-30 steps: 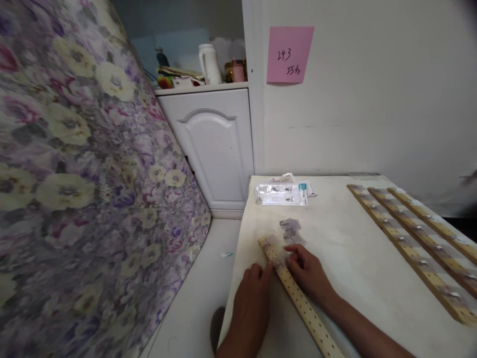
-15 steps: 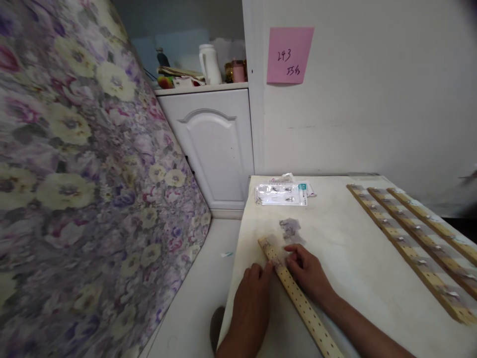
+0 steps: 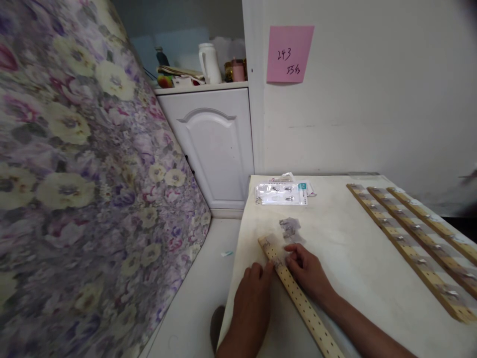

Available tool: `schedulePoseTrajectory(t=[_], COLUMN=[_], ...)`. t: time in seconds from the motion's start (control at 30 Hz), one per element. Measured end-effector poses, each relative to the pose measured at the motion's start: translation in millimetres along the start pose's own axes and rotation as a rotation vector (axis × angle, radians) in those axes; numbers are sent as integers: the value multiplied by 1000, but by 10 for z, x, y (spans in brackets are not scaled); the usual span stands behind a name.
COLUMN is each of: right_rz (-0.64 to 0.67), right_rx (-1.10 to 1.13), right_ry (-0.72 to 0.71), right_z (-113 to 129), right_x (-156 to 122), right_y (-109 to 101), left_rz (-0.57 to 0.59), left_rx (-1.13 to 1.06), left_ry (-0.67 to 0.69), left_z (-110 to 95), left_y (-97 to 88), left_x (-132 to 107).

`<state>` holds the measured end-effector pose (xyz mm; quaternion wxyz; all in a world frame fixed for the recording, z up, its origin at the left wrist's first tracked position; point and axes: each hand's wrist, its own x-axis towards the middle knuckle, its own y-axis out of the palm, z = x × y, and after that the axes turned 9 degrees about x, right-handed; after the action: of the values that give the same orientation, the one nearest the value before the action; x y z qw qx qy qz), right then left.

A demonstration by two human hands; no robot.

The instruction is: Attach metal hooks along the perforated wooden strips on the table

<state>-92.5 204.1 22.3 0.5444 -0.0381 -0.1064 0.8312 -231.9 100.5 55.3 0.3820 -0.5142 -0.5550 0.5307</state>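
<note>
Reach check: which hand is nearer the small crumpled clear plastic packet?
Right. Right hand lies just short of the small crumpled clear plastic packet; left hand sits farther back, left of the perforated wooden strip.

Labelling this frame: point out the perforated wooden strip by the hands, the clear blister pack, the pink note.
perforated wooden strip (image 3: 298,298), head view, bare middle of its length
clear blister pack (image 3: 281,194), head view, centre of the plastic
pink note (image 3: 289,53), head view, middle of the paper

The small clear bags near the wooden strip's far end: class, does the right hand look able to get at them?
Probably yes: the small clear bags lie just beyond the right hand on the table, with nothing between.
</note>
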Motion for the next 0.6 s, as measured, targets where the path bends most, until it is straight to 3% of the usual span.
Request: schedulePoseTrajectory(t=[0.6], right_rz=[-11], right_rx=[-10], right_ry=[11], right_z=[27], right_x=[-2], right_y=[32], left_rz=[23], left_rx=[-9], left_ry=[-4], left_z=[-11], left_y=[-16], left_x=[0])
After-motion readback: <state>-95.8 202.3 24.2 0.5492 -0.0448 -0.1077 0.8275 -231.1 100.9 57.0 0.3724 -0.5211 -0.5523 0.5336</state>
